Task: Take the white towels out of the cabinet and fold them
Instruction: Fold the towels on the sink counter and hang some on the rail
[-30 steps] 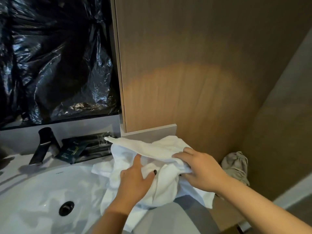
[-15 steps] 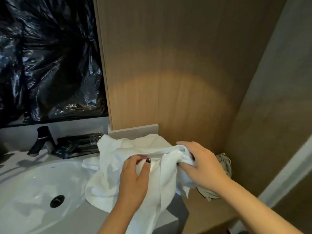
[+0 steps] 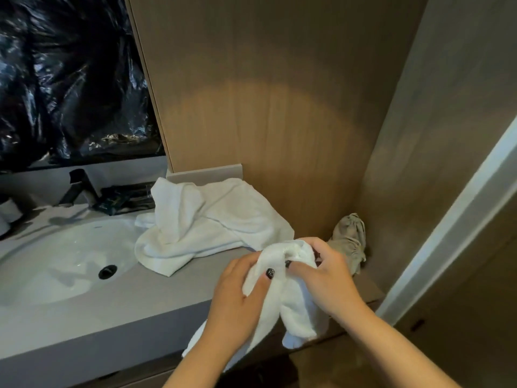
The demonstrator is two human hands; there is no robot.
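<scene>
Step in hand: sorting out one white towel before the fold starts. Both hands are on the held towel (image 3: 291, 298), lifted just off the front edge of the grey vanity counter (image 3: 117, 312). Left hand (image 3: 237, 301) has fingers curled round the bunched cloth, thumb pressed on its front. Right hand (image 3: 324, 278) pinches the top of the same bunch from the other side, fingers curled. The rest of the cloth hangs down between the forearms, past the counter edge.

A second white towel (image 3: 207, 225) lies crumpled on the counter, one end draped over the rim of the white sink basin (image 3: 56, 261), the other near the wood panel (image 3: 265, 121). Not folded yet.

A grey rag (image 3: 349, 239) sits in the corner just behind the right hand (not part of the job, by colour).

Cabinet itself isn't identifiable from here, so I can't tell if more towels remain inside.

Next move, as I read it: find two adjacent corners of the held towel, spread the hands apart to open it flat, then lay it on the free counter between basin and edge. The bunched grip hides the corners, so expect a regrip or shake first.
</scene>
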